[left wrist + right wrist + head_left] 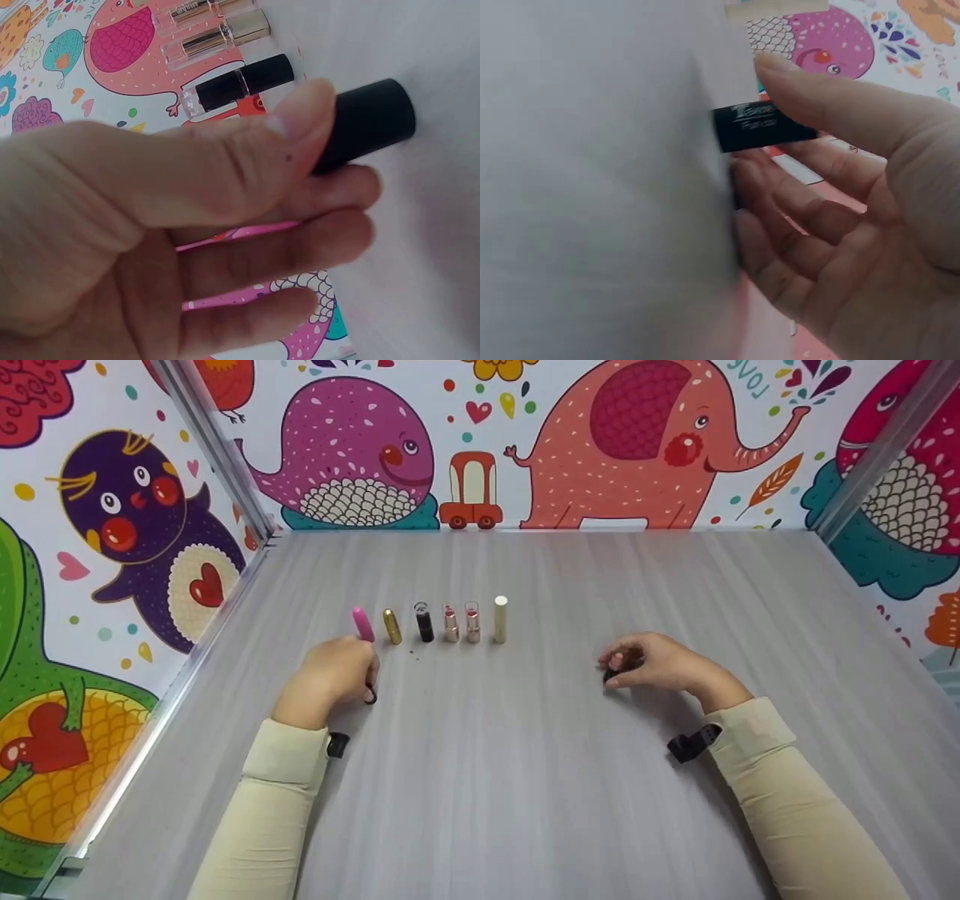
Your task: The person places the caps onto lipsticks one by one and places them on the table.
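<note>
The left hand (330,671) pinched a black cylindrical cap (365,124) between thumb and forefinger, just in front of the pink tube (363,624) that began the row of lipsticks. The right hand (649,661) lay well to the right of that tube, pinching a short black lettered tube (761,126) (long axis roughly level, end pointing toward the table (525,780)).
</note>
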{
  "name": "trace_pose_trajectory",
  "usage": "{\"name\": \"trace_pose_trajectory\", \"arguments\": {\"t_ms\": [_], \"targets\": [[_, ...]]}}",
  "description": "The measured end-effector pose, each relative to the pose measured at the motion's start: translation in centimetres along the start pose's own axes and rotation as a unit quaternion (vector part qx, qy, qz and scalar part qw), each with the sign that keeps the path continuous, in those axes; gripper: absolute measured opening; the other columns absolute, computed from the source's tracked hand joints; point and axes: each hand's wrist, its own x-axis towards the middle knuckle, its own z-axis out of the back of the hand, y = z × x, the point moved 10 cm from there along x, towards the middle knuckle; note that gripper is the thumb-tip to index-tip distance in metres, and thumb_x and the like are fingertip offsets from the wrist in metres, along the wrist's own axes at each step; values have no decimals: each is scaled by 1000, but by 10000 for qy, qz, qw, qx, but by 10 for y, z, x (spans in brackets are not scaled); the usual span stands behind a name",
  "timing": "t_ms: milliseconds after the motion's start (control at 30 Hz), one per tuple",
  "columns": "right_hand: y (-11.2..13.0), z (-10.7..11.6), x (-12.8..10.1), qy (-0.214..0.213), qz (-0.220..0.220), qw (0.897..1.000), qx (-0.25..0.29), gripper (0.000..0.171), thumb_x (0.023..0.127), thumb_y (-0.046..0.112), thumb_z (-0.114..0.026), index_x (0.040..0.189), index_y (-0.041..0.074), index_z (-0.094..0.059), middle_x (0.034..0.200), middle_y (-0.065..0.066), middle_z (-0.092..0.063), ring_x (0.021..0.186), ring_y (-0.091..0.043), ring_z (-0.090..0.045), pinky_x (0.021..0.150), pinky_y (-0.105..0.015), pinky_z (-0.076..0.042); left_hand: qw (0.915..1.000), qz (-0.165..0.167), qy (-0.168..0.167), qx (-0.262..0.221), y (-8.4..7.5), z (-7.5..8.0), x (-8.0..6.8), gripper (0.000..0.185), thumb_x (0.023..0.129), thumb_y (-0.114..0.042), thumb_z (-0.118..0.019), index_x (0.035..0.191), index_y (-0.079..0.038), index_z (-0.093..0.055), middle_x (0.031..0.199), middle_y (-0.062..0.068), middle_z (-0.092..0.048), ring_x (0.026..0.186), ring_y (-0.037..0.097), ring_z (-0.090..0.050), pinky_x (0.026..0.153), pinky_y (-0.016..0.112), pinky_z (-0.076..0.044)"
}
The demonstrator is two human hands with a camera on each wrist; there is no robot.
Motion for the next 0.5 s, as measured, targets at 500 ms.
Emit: {"name": "trace_pose_trajectory", "arguments": {"t_ms": [500], "targets": [[-19,-2,4,-55,113,9974,713,22,86,2,-88,86,-1,-66,108,-17,-79,97,-10,-71,71,-19,-50,10000,-33,-84,-6,1,-2,0,24,71,-3,-94,68,-12,-72,74,4,-69,68,23,-63,69,47,-57]]}}
